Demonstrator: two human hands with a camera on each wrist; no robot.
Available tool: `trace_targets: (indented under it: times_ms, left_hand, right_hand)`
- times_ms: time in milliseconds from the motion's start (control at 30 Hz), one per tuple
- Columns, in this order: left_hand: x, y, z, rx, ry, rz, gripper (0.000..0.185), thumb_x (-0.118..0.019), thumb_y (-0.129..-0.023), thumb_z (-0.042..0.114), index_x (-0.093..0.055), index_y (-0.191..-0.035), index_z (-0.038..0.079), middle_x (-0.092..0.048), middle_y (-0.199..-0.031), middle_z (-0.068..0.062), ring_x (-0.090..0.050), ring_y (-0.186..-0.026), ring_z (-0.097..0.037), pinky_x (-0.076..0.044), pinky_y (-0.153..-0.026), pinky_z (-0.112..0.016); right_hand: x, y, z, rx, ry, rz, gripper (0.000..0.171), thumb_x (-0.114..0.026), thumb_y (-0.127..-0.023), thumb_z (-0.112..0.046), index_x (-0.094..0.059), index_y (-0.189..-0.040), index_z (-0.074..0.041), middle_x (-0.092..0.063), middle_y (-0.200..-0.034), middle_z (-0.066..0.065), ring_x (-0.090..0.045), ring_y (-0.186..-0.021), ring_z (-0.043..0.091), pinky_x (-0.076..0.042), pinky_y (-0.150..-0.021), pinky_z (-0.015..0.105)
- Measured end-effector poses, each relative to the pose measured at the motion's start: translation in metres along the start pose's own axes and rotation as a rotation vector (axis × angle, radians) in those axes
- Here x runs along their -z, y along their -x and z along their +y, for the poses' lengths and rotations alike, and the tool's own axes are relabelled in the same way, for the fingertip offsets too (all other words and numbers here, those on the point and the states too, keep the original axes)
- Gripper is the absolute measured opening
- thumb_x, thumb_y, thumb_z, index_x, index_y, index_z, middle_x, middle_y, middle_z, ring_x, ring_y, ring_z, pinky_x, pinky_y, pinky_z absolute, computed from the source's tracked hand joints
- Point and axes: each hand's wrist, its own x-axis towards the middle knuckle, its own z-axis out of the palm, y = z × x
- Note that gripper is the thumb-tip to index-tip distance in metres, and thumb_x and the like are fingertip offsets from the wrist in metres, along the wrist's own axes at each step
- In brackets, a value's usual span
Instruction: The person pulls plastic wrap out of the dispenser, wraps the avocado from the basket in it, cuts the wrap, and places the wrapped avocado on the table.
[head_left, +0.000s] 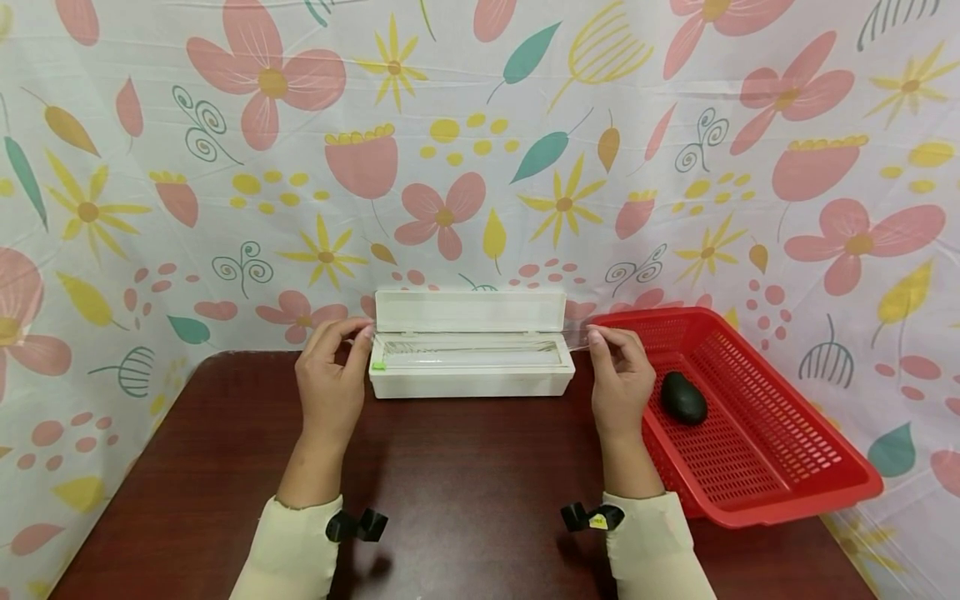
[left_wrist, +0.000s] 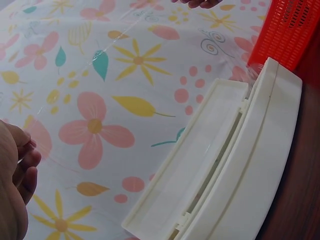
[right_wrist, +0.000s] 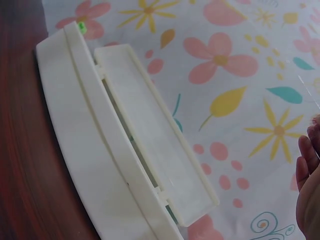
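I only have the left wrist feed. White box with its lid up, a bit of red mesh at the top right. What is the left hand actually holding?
Observer: In the head view the left hand pinches one end of a clear film sheet stretched above the open white dispenser box.
Operator: Where's the other hand?
Observer: The right hand pinches the film's opposite end, at the box's right side.
Operator: The red mesh?
Observer: A red basket on the table, right of the box, its far side propped up against the floral backdrop.
Operator: Anything in it?
Observer: One dark avocado, near the right hand.
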Motion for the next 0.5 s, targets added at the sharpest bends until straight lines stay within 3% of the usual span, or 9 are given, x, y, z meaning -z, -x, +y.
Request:
trace_targets:
  times_ms: [500]
  left_hand:
    - [0.0014, -0.003, 0.0053, -0.019, 0.036, 0.035, 0.01, -0.07, -0.094, 0.005, -0.077, -0.1, 0.002, -0.068, -0.091, -0.012, -0.057, -0.085, -0.001, -0.047, -0.076, -0.012]
  right_hand:
    - [-0.0024, -0.0013, -0.0067, 0.014, -0.015, 0.022, 0.019, -0.067, -0.091, 0.007, -0.067, -0.103, 0.022, -0.07, -0.096, 0.002, -0.063, -0.092, 0.015, -0.052, -0.079, 0.017]
